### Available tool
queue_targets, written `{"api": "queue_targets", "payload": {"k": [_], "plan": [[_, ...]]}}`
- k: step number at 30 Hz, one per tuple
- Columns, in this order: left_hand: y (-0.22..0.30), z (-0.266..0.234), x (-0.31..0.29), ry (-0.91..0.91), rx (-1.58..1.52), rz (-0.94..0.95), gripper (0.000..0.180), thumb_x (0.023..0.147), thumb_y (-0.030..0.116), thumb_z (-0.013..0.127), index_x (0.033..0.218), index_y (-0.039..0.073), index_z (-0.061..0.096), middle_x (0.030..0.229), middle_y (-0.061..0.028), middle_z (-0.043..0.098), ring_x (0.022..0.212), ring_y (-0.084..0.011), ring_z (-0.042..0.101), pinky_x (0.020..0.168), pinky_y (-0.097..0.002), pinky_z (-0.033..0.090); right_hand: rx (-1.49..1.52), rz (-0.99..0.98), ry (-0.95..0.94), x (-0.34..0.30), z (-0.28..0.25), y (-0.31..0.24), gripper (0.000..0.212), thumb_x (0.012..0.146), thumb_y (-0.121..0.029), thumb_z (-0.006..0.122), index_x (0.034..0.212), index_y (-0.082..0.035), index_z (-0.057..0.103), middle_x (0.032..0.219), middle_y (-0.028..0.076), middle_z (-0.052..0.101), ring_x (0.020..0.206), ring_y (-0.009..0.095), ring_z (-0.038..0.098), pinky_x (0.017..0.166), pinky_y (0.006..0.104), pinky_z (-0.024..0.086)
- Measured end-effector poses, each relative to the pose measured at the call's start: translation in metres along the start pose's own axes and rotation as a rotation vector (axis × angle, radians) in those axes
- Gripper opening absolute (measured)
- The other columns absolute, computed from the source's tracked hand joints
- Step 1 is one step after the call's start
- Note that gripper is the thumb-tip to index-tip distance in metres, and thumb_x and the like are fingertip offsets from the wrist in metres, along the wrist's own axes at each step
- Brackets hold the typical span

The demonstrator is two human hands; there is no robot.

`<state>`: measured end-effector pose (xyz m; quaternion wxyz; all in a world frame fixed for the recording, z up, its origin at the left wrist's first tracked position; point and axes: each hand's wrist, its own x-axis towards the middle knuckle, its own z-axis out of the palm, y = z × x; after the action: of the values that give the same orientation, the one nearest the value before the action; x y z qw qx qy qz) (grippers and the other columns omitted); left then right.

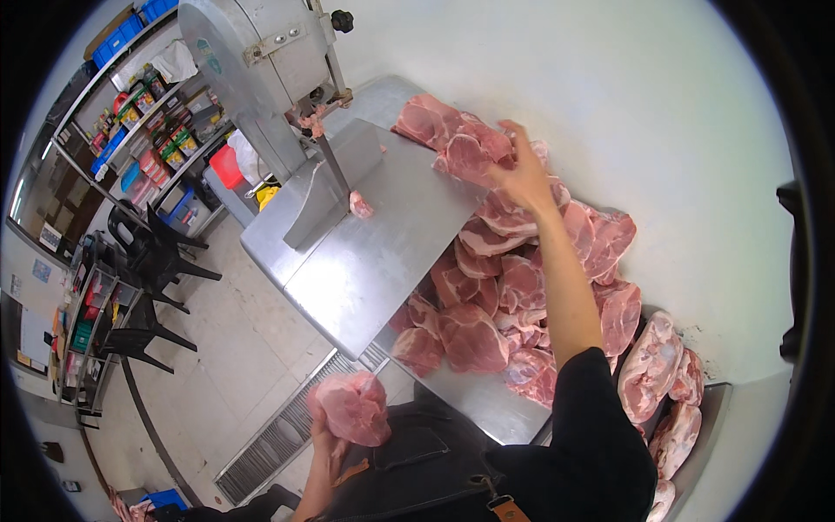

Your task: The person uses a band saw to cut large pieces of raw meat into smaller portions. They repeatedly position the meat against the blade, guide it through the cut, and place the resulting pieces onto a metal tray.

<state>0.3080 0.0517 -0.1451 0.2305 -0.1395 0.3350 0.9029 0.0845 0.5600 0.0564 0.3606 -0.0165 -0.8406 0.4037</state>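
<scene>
My left hand (325, 454) grips a large chunk of raw meat (351, 409) in front of my dark apron. My right arm stretches across a heap of raw meat slices (474, 335). At the far end of the heap, my right hand (524, 178) has its thumb and fingers apart against a meat slice (466, 159); the other fingers are partly hidden. Beyond my hands stands a meat band saw (261, 65). Its upright blade (332, 165) passes down to the metal table (383, 252). A small meat scrap (360, 205) lies beside the blade.
A metal guide plate (326, 183) stands on the saw table. Larger meat pieces (652, 365) lie in a metal container (709, 426) at the right, near a pale wall (696, 174). A floor grate (278, 435), black chairs (148, 252) and loaded shelves (143, 113) are on the left.
</scene>
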Motion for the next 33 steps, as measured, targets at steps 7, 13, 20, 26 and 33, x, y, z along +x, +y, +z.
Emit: {"api": "queue_targets", "payload": {"k": [7, 13, 20, 26, 33], "plan": [[-0.011, -0.013, 0.021, -0.054, 0.055, 0.015, 0.097, 0.089, 0.06, 0.081, 0.163, 0.01, 0.04, 0.159, -0.0148, 0.054, 0.147, -0.0375, 0.052, 0.126, -0.0573, 0.039, -0.057, 0.097, -0.052, -0.014, 0.003, -0.004, 0.07, 0.073, -0.021, 0.092, 0.136, -0.004, 0.066, 0.116, 0.02, 0.078, 0.108, 0.032, 0.076, 0.094, 0.0414, 0.058], [-0.006, -0.056, 0.007, -0.039, -0.076, 0.028, 0.104, 0.085, 0.057, 0.087, 0.164, 0.011, 0.038, 0.162, -0.0146, 0.049, 0.149, -0.0382, 0.047, 0.126, -0.0585, 0.039, 0.156, -0.017, -0.172, -0.109, 0.035, -0.055, 0.062, 0.073, -0.017, 0.094, 0.128, -0.004, 0.069, 0.108, 0.015, 0.079, 0.097, 0.026, 0.077, 0.087, 0.0384, 0.059], [0.039, -0.079, -0.009, -0.048, -0.013, 0.118, 0.101, 0.086, 0.058, 0.085, 0.161, 0.006, 0.04, 0.155, -0.0171, 0.055, 0.145, -0.0363, 0.053, 0.123, -0.0548, 0.044, 0.024, 0.073, -0.006, -0.109, 0.103, -0.11, 0.057, 0.076, -0.02, 0.094, 0.123, -0.002, 0.066, 0.093, 0.021, 0.077, 0.085, 0.035, 0.076, 0.081, 0.0431, 0.058], [0.056, -0.118, -0.006, -0.027, -0.074, 0.065, 0.098, 0.088, 0.055, 0.085, 0.161, 0.007, 0.04, 0.156, -0.0151, 0.055, 0.145, -0.0357, 0.053, 0.123, -0.0535, 0.044, -0.234, 0.175, 0.391, -0.111, 0.097, -0.087, 0.058, 0.077, -0.021, 0.094, 0.123, 0.0, 0.065, 0.098, 0.024, 0.076, 0.09, 0.038, 0.075, 0.082, 0.0443, 0.057], [0.081, -0.134, -0.004, -0.081, -0.03, 0.04, 0.098, 0.087, 0.054, 0.087, 0.16, 0.007, 0.041, 0.155, -0.0143, 0.055, 0.145, -0.0345, 0.053, 0.123, -0.053, 0.044, -0.069, 0.275, 0.158, -0.114, 0.111, -0.115, 0.063, 0.075, -0.022, 0.096, 0.123, 0.004, 0.065, 0.104, 0.022, 0.078, 0.095, 0.035, 0.075, 0.085, 0.0444, 0.057]]}}
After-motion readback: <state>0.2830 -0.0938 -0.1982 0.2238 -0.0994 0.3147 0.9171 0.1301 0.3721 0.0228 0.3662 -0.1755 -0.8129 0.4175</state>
